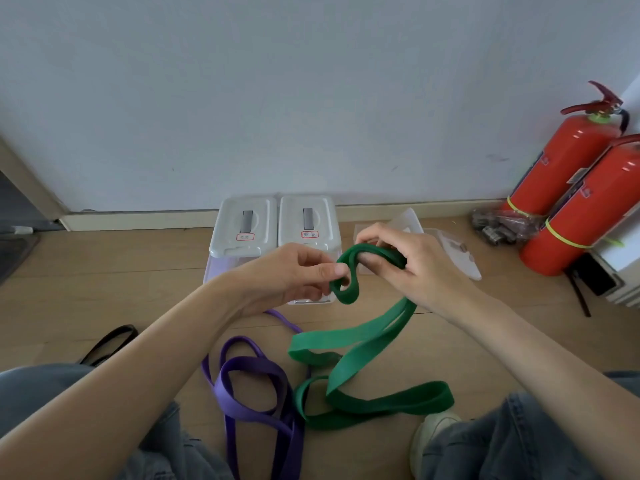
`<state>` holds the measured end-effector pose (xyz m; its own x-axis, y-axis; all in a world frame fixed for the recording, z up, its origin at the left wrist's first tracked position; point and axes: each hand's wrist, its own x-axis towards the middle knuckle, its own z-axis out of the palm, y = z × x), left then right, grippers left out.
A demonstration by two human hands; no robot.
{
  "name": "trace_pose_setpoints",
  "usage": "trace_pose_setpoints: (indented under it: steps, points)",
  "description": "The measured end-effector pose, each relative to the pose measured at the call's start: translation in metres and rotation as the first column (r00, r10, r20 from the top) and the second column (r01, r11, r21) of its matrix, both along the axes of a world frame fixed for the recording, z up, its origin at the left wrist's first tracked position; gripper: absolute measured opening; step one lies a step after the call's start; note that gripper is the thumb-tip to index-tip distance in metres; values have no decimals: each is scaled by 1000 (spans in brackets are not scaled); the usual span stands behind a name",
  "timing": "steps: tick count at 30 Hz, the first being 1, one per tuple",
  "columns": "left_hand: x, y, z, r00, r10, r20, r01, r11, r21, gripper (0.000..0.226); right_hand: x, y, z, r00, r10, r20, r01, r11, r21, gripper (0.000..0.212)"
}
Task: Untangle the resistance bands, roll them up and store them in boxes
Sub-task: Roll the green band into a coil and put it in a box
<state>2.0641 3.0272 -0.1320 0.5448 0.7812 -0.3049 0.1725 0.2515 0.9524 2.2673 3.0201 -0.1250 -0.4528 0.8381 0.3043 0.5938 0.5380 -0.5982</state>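
A green resistance band [367, 344] hangs from both my hands down to the wooden floor, where its lower part lies in loose loops. My left hand [294, 275] pinches a small folded loop at the band's upper end. My right hand [408, 261] grips the same doubled end just to the right, fingers curled round it. A purple band [249, 382] lies in loops on the floor below my left forearm. Two white lidded boxes, the left box [244, 226] and the right box [308, 220], stand side by side against the wall behind my hands.
Two red fire extinguishers [568, 174] stand at the right by the wall, with a dark bag [498, 225] at their base. A clear plastic lid [457, 251] lies behind my right hand. A black band [107, 342] lies at the left. My knees in jeans frame the bottom.
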Motion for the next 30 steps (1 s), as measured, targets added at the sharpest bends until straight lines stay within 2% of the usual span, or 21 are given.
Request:
trace_pose_setpoints:
  steps: [3, 6, 8, 12, 14, 16, 21, 24, 27, 30]
  points:
    - [10, -2, -3, 986, 81, 148, -62, 989, -131, 46, -4, -1, 2, 994, -62, 89, 51, 991, 125, 12]
    - [12, 0, -1, 975, 124, 185, -94, 982, -166, 46, -6, -1, 3, 975, -93, 202, 52, 978, 201, 13]
    - [8, 2, -1, 978, 133, 163, -108, 982, -154, 38, -6, -1, 5, 979, -41, 201, 9, 987, 159, 15]
    - [4, 7, -5, 971, 213, 112, -198, 972, -125, 15, -8, 0, 2, 995, 37, 93, -39, 999, 22, 13]
    - [6, 8, -5, 967, 235, 94, -225, 969, -105, 18, -11, 1, -2, 999, 20, 25, -19, 998, -55, 13]
    - [7, 8, -3, 962, 260, 85, -252, 963, -95, 21, -13, 3, -4, 1000, 10, -6, -10, 995, -103, 22]
    - [6, 8, -3, 946, 309, 94, -297, 947, -124, 24, -21, 6, -9, 998, -27, 64, 31, 997, -72, 43]
    - [3, 7, -5, 959, 257, 121, -237, 958, -160, 23, -25, 6, -9, 996, -54, 75, 54, 999, 9, 36]
    - [-8, 8, -3, 983, 136, 121, -108, 972, -210, 20, -20, 7, -1, 995, 15, 97, -16, 1000, 8, 34]
    - [-20, 10, -2, 991, -125, -46, 121, 989, -86, 24, -14, 6, 3, 968, 148, 202, -147, 989, -18, 29]
